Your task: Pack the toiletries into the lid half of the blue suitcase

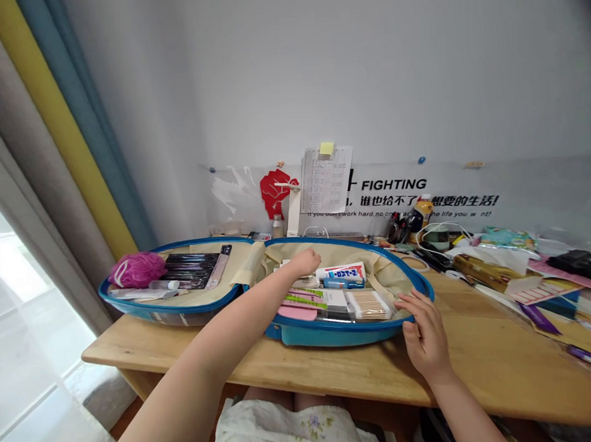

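An open blue suitcase (332, 331) with beige lining lies on a wooden desk (484, 363). My left hand (305, 262) reaches into its right half, fingers curled down among the items near a white toothpaste box (341, 272); whatever they hold is hidden. My right hand (423, 333) rests on the case's right rim, fingers bent against it. In that half also lie a pack of cotton swabs (369, 305), a pink pad (297, 311) and small packets. The left half holds a purple bath pouf (137, 269) and a dark brush set (193, 268).
The right side of the desk is cluttered with a tissue pack (493, 262), bottles (422, 213), cables, pens and papers. A paper sheet (325, 179) and a banner hang on the wall behind. Curtains (46, 163) and a window stand at the left.
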`<state>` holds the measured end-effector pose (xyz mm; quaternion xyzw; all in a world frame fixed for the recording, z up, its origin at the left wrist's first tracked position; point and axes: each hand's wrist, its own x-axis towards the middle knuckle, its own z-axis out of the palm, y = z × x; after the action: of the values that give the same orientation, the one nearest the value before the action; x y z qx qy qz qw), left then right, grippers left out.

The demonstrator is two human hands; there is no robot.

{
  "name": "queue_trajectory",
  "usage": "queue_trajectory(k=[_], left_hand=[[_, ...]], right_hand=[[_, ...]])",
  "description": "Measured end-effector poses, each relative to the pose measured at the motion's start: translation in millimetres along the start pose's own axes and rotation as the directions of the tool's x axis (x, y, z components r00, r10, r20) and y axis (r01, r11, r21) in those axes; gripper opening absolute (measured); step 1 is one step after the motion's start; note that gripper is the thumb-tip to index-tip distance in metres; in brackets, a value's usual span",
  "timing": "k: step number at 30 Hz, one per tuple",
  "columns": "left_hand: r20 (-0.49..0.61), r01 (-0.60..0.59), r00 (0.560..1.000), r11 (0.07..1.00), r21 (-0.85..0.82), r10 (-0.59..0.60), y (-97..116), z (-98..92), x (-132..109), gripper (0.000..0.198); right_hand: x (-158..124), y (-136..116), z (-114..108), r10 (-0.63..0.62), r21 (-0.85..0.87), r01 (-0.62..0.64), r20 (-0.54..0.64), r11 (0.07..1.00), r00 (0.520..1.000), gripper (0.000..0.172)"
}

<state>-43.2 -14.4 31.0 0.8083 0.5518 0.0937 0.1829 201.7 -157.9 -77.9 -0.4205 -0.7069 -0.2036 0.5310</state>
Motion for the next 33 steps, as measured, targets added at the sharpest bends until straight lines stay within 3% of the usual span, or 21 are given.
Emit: queue_trajectory(k=[4, 21, 33], left_hand=[[0.071, 0.016, 0.997, 0.999, -0.03, -0.014, -3.6, 1.4, -3.7, 0.034], [0.098, -0.112, 0.99, 0.982, 0.152, 0.098, 0.0, 8.6, -6.0, 0.033], [0.242, -0.215, 0.959, 0.937, 0.276, 0.149, 3.3, 14.6, -2.8, 0.03]], right_hand=[[-0.1, 0.3, -0.5, -0.013, -0.006, 0.013, 0.011, 1.0, 1.0, 0.028], [0.1, 0.0, -0.9, -0.033, -0.018, 0.033, 0.011, 0.999, 0.999, 0.029], [-1.8, 1.0, -0.4, -0.014, -0.006, 0.015, 0.025, 1.0, 1.0, 0.029]])
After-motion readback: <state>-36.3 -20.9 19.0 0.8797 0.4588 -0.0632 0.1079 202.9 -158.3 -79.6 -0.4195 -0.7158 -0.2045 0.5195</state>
